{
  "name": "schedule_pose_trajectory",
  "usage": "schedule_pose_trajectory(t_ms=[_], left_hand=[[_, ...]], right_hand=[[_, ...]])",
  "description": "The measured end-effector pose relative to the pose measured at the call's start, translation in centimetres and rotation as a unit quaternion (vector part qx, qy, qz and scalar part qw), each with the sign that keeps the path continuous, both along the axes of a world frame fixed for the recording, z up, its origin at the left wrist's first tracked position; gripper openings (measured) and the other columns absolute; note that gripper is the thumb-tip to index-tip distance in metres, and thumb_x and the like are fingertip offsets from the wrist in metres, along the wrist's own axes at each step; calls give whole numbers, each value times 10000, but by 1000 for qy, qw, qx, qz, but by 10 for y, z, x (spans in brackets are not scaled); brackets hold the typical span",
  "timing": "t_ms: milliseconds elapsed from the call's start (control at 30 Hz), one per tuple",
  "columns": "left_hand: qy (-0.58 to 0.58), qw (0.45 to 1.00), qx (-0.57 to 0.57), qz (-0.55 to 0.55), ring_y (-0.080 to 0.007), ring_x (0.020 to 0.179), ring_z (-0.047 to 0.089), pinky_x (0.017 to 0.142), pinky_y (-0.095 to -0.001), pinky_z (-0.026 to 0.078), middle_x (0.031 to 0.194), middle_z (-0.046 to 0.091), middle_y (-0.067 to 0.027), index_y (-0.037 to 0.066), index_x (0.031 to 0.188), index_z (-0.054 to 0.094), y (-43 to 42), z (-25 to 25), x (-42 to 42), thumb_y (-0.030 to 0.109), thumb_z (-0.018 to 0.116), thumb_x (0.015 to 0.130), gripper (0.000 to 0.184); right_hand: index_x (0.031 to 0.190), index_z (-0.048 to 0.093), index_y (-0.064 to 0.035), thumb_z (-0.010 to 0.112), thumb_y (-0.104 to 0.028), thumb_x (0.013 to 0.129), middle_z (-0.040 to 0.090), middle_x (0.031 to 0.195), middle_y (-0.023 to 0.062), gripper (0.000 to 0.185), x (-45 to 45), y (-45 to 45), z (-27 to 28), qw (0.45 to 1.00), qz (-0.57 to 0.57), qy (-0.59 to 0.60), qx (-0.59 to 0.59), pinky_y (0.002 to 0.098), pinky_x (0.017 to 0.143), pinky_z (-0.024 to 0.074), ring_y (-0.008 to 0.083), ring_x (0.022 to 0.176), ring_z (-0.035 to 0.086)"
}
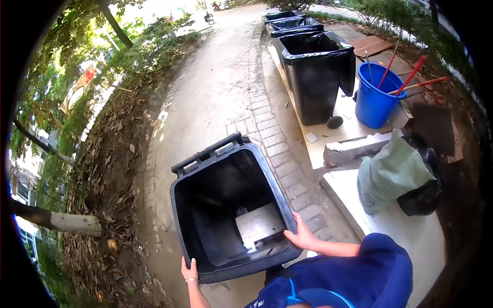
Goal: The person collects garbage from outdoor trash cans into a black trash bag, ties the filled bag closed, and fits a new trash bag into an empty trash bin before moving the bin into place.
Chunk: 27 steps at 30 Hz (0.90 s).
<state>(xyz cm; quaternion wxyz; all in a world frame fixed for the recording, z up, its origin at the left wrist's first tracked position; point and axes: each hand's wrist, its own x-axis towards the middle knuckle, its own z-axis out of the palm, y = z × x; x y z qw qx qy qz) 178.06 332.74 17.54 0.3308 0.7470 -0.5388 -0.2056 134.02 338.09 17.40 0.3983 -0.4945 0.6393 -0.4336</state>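
A large black wheeled-type rubbish bin [179,220] stands in front of me on the path, its mouth facing up. Its handle bar [205,154] is on the far side. Deep inside lies a pale, flat, box-like piece [260,224] with some small bits around it. My left hand [190,270], with a band on the wrist, grips the near left corner of the rim. On the right edge, my right hand [303,236] is closed over the rim with the thumb inside. The outer fingers of both hands are partly hidden by the bin wall.
Several black bins [313,77] with liners line the path's right side. A blue bucket [374,105] holds long-handled tools. A pale green sack [393,174] and a black bag [421,197] sit on a light slab [411,241]. Left are leaf-covered soil [113,195] and a trunk [77,223].
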Motion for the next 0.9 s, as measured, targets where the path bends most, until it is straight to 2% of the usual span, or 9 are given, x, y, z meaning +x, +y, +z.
schedule_pose_trajectory(t_ms=[67,167,267,333,400,667,800,833,900], left_hand=[[-2,999,-20,-38,-205,896,534,812,-299,395,991,560,-141,19,1111,468,-58,8,-7,220,614,718,465],[10,998,-25,-58,-204,893,542,801,-299,401,969,574,-124,60,1108,482,-131,2,-7,229,614,710,453],[-38,998,-9,-45,-224,898,549,790,-309,408,962,577,-128,104,1110,483,-198,10,-19,307,606,706,469],[-36,998,20,-52,-241,916,543,790,-327,410,990,566,-132,139,1127,469,-242,20,-24,341,595,706,484],[-44,995,58,-66,-264,953,525,819,-338,398,1022,551,-145,121,1146,454,-291,23,-28,374,589,698,532],[-125,991,48,-30,-326,985,494,842,-362,385,1050,516,-210,49,1144,441,-436,20,-63,477,574,670,653],[-72,990,109,-51,-280,892,549,783,-353,414,925,581,-169,32,974,561,-495,26,-85,460,566,687,515],[-105,988,110,-37,-268,858,561,763,-346,420,894,590,-162,27,945,571,-509,26,-91,436,569,695,479],[-91,988,112,-48,-269,854,562,759,-346,420,890,590,-162,24,944,569,-535,20,-93,429,570,696,474]], right_hand=[[1228,187,22,580,-219,691,347,1181,260,707,7,-41,21,999,-44,20,7,363,926,296,335,1124,350],[1222,207,3,583,-244,696,421,1125,228,692,6,-90,3,997,-78,-3,-29,348,897,324,303,1059,421],[1229,202,6,579,-261,698,401,1154,238,704,8,-140,-5,994,-98,28,-49,354,902,319,302,1083,405],[1234,197,7,574,-281,697,391,1161,249,717,10,-171,2,992,-116,40,-5,358,906,315,313,1090,398],[1237,197,3,565,-308,692,393,1152,259,728,9,-207,7,989,-134,62,-5,359,900,321,325,1085,402],[1240,210,-20,566,-316,687,411,1138,253,721,-24,-340,7,988,-147,45,-2,355,899,322,318,1081,408],[1242,213,-20,576,-312,678,394,1164,241,732,-44,-403,15,991,-132,24,10,349,916,310,302,1099,394],[1241,215,-20,579,-301,677,394,1165,238,728,-49,-415,14,991,-132,1,32,347,917,308,298,1107,386],[1239,216,-17,579,-298,677,394,1166,238,725,-54,-437,10,990,-138,-2,18,348,917,308,300,1106,387]])
